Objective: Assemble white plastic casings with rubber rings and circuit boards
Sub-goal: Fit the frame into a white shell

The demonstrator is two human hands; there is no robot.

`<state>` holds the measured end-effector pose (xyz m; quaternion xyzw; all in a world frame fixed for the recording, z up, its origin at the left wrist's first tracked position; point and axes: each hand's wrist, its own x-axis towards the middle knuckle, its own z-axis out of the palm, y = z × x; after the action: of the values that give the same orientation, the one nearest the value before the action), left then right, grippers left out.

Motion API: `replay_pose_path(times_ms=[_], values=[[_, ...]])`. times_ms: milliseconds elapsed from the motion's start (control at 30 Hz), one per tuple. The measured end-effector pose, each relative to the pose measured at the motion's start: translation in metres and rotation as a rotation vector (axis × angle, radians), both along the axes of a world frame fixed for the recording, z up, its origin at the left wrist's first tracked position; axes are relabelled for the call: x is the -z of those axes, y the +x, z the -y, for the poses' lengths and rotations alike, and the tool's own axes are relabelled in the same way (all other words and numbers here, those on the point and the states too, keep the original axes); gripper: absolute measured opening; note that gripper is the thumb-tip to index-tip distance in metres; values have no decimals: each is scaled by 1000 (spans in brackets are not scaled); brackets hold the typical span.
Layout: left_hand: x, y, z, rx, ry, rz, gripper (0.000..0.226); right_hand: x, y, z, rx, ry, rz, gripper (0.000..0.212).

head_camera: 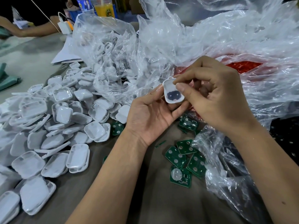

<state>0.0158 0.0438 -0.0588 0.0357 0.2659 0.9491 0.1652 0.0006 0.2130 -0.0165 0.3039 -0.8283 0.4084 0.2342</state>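
My left hand (150, 117) holds a small white plastic casing (172, 92) from below, with a dark rounded patch showing in its lower half. My right hand (215, 94) pinches the casing's top edge with thumb and forefinger, its other fingers curled. A large heap of white casings (56, 126) covers the table to the left. Green circuit boards (182, 159) lie scattered under my right forearm, and one more circuit board (117, 127) sits beside my left wrist. Red rubber rings (239, 65) show inside a clear bag behind my right hand.
Crumpled clear plastic bags (178, 38) fill the back and right side, one holding more white parts (110, 50). Another person's arm (32, 31) rests at the far left, near a white charger (64, 26) and drink bottles (103, 7). Brown tabletop (145, 191) lies between my forearms.
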Motion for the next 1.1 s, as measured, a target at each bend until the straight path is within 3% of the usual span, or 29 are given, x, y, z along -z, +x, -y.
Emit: replay_pose_path(times_ms=[233,467,1100], values=[[-2,0,-1,-14,2,16,30,-2,2,-1,22,-72,-65,29],[-4,1,-1,-18,-5,28,29,0,3,3,42,56,-105,26],[-4,1,-2,-24,-25,35,31,2,2,5,27,79,-75,28]])
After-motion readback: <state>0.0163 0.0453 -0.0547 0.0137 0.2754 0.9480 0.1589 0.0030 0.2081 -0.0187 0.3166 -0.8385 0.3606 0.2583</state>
